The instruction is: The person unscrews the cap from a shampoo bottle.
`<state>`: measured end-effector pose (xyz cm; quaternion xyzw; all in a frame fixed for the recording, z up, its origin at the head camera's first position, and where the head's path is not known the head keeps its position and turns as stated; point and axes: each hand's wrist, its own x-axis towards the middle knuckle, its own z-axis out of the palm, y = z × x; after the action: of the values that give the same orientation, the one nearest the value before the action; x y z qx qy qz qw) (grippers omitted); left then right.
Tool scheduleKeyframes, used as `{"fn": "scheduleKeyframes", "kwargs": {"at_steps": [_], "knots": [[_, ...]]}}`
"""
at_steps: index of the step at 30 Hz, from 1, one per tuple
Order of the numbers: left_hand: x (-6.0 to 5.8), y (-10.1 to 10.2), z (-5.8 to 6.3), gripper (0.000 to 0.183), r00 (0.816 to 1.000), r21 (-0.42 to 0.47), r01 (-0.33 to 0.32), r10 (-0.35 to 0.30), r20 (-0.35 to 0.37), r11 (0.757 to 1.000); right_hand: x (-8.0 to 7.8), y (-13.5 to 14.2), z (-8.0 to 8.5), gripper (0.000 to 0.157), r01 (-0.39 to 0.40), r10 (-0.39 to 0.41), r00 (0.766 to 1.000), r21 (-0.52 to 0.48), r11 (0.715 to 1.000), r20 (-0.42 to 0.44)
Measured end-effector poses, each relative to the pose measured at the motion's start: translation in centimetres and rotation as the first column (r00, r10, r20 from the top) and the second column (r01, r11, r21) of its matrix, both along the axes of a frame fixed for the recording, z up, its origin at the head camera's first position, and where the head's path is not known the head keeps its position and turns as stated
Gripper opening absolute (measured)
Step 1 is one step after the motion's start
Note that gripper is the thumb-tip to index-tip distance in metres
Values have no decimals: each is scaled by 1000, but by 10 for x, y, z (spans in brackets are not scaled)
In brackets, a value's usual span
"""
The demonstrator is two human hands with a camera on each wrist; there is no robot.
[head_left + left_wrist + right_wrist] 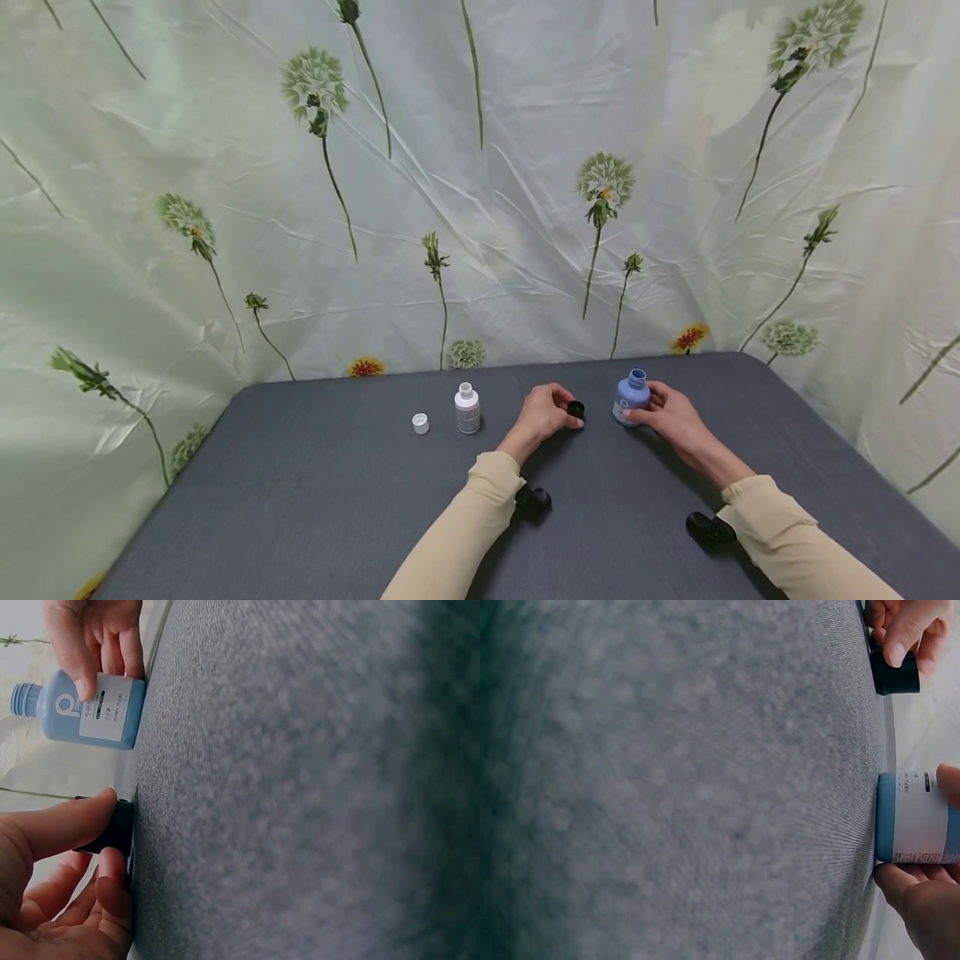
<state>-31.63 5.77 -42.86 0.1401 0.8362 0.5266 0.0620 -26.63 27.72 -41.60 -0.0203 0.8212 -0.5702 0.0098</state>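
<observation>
My left hand (545,414) pinches a small black bottle cap (575,409) between thumb and fingers, low at the table surface. In the left wrist view the cap (112,831) shows dark beside the thumb. To its right, my right hand (670,414) grips a blue bottle (631,400) round its side, thumb across the white label. The bottle stands upright with its threaded neck (26,700) bare. In the right wrist view, the bottle's base (886,817) sits right at the cloth and its neck is out of frame.
Left of my hands stand an uncapped white bottle (467,410) and a small white cap (421,423). Grey cloth covers the table (315,483). Behind it hangs a pale curtain (510,208) with a dandelion print. Black wrist devices (534,502) hang below both sleeves.
</observation>
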Motion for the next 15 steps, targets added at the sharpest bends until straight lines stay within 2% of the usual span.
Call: {"fn": "scheduleKeyframes", "kwargs": {"at_steps": [9,15], "knots": [[0,-2,-4,31,1000,32,-4,4,6,999,1,-1,-1,73,-4,5,1000,-16,1000,14],[-1,-6,-4,33,999,86,29,-32,34,996,4,1,2,82,-10,10,1000,-20,1000,27]]}}
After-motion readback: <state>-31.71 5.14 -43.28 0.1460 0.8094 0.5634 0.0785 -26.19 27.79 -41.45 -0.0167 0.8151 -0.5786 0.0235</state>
